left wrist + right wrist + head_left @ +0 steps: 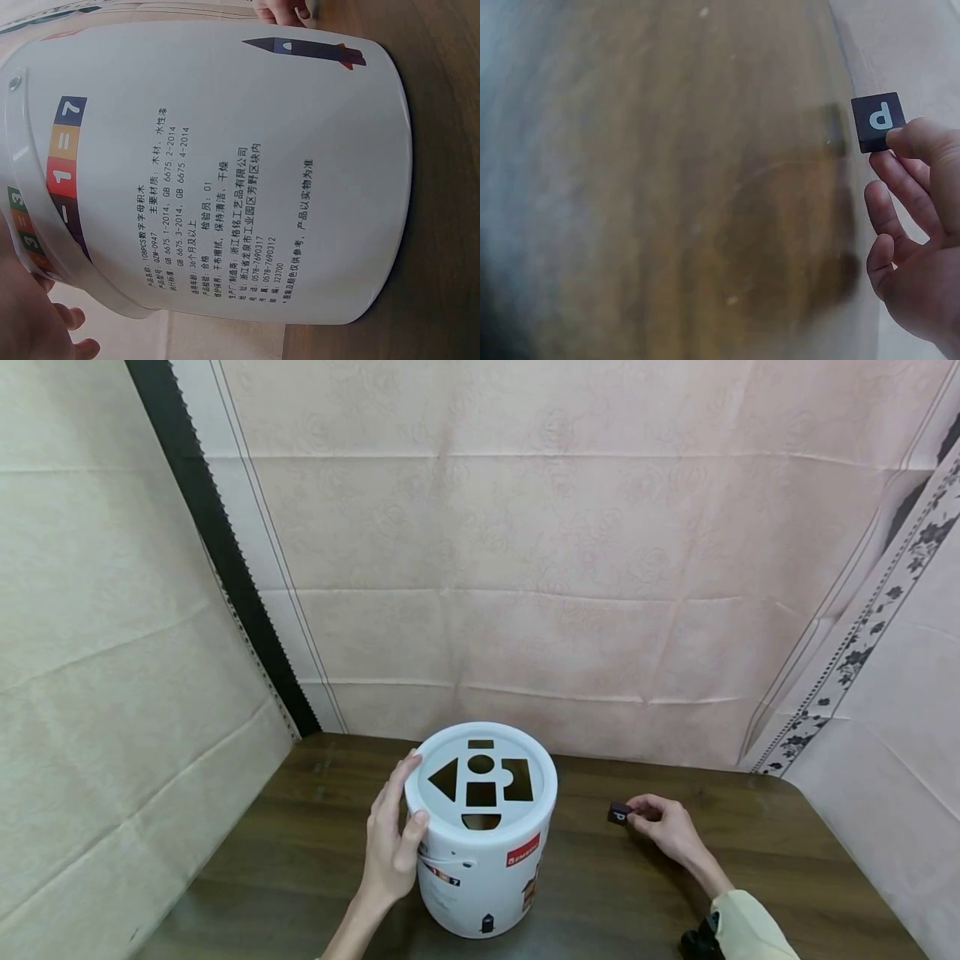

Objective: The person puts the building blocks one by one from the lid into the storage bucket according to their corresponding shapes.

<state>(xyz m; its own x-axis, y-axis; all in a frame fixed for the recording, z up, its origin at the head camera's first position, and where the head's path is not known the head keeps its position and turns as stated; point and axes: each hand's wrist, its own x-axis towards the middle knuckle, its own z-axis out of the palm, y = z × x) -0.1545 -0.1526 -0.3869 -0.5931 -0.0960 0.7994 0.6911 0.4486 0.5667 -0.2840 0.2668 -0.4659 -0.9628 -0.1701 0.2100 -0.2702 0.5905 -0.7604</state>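
Observation:
A white lidded bucket (480, 877) stands upright on the table, with shaped holes in its lid (442, 810). My left hand (393, 839) rests against the lid's left edge, fingers along the far side and thumb at the near side. The left wrist view shows part of that hand (34, 322) beside the bucket's printed wall (247, 180). To the right of the bucket, my right hand (667, 831) pinches a small black letter block (877, 122) between thumb and fingers, above the table. One face of it bears a pale letter.
The brown wooden table (300, 860) carries the bucket. Pale cloth hangs behind it (525, 568) and on both sides, with a dark strip (225, 543) at the left and a floral border (862, 652) at the right. A black strap (701, 939) circles my right wrist.

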